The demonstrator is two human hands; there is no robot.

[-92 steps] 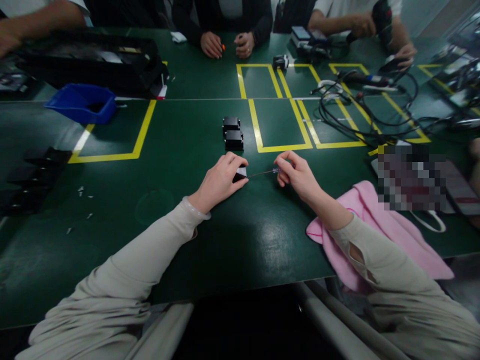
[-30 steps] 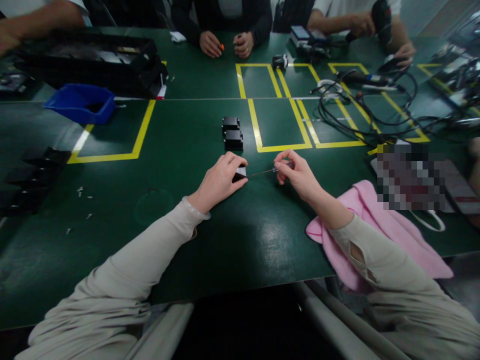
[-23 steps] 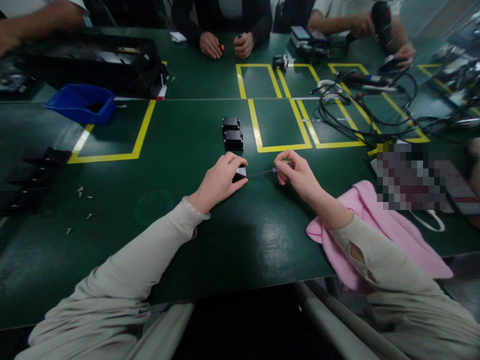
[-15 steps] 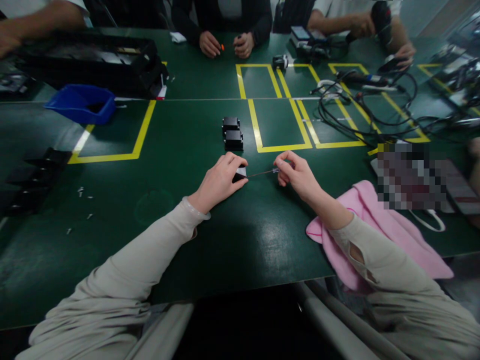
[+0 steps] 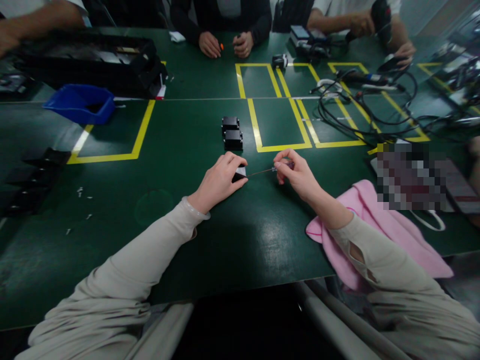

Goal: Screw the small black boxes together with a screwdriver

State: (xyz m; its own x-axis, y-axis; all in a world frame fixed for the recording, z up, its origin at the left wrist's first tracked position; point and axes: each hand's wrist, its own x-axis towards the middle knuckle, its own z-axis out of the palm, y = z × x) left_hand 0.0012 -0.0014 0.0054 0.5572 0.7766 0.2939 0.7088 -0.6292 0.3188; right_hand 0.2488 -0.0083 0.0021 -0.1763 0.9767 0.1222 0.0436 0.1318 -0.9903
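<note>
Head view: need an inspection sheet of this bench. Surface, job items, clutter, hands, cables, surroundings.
Surface: green table, outlines in yellow tape.
Job items: black part and thin-shafted screwdriver, tip at the part, contact unclear; two black blocks just beyond, one behind the other.
Clutter: small metal pieces loose at left; pink cloth at right.
Hands: left hand holds the black part; right hand holds the screwdriver.
Cables: black cables looped across tape, upper right; condition too small to judge.
Surroundings: co-worker's hands opposite; blue tray and black trays, upper left.
</note>
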